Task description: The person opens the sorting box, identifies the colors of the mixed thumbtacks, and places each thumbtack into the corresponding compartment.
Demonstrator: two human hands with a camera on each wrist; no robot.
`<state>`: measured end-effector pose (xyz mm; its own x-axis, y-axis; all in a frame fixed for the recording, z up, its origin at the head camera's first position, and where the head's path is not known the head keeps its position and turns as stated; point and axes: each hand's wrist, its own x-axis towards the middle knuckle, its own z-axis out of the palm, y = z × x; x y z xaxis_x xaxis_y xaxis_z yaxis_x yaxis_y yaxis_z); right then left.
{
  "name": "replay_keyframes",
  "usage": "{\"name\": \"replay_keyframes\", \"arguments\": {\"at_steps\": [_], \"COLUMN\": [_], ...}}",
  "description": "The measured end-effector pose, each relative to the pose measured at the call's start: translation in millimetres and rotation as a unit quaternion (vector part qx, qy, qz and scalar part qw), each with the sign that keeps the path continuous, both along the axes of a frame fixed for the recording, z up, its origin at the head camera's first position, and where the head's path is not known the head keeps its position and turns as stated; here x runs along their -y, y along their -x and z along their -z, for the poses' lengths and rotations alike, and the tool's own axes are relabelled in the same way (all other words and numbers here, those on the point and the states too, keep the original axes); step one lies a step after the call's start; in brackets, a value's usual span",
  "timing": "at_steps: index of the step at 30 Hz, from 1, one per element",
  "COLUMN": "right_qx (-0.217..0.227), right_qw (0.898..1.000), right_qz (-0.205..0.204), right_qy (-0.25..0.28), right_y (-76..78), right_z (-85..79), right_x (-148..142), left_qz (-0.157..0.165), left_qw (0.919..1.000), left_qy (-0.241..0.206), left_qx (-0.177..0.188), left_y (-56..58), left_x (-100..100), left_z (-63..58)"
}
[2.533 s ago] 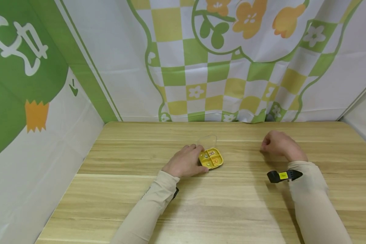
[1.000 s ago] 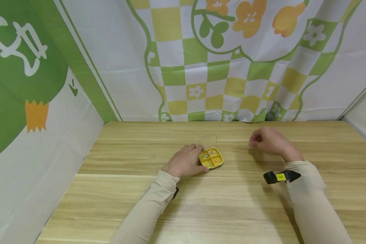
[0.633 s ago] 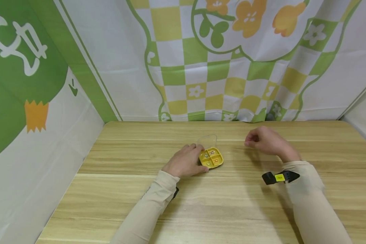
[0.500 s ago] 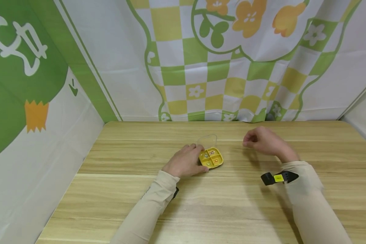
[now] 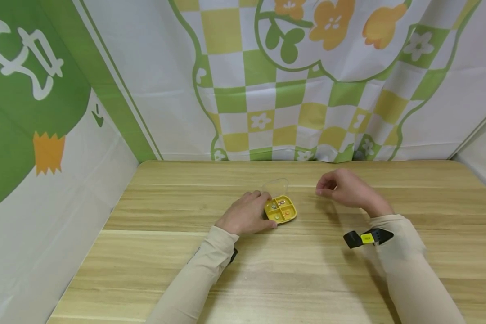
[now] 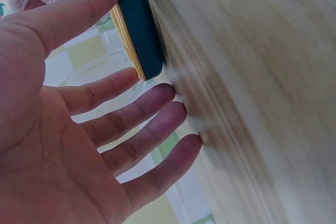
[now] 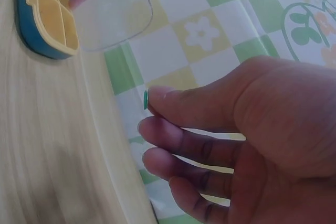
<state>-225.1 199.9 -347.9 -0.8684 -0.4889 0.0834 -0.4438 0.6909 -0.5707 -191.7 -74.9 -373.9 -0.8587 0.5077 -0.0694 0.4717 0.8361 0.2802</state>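
A yellow four-compartment pill box (image 5: 281, 210) with a teal base (image 6: 139, 30) lies on the table, its clear lid (image 5: 276, 185) swung back. Small coloured ring-like pieces sit in its compartments. My left hand (image 5: 246, 215) holds the box from the left, thumb at the near side and index finger at the far side; the other fingers extend toward the tabletop. To the right of the box, above the table, my right hand (image 5: 346, 189) pinches a small green disc (image 7: 146, 99) at the thumb tip. The disc is seen edge-on in the right wrist view, so its face is hidden.
The wooden table (image 5: 267, 279) runs back to a checked green, yellow and white curtain (image 5: 259, 103). A green and white cloth (image 5: 36, 148) hangs along the left side. The clear lid stands up behind the box.
My right hand has moved left across the table toward the pill box. My left hand and the box have stayed in place.
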Motion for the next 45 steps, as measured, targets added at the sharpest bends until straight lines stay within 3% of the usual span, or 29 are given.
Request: {"name": "replay_keyframes", "arguments": {"at_steps": [16,25,39,45], "right_qx": [-0.007,0.014,0.016,0.037], "right_qw": [0.999,0.997,0.996,0.995], "right_qz": [-0.029,-0.054,-0.067,-0.074], "right_qy": [0.04,0.062,0.057,0.055], "right_y": [-0.2,-2.5,-6.0,-7.3], "right_z": [7.2,8.4,14.1,16.2], "right_x": [20,30,46,50], "left_qz": [0.0,-0.003,-0.001,0.0], "left_qw": [1.0,1.0,1.0,1.0], "left_qy": [0.003,0.002,-0.001,-0.002], "left_qx": [-0.001,0.004,0.002,0.0], "left_y": [0.8,0.9,1.2,0.9], "left_x": [0,0,0,0], "left_z": [0.2,-0.1,0.4,0.1]}}
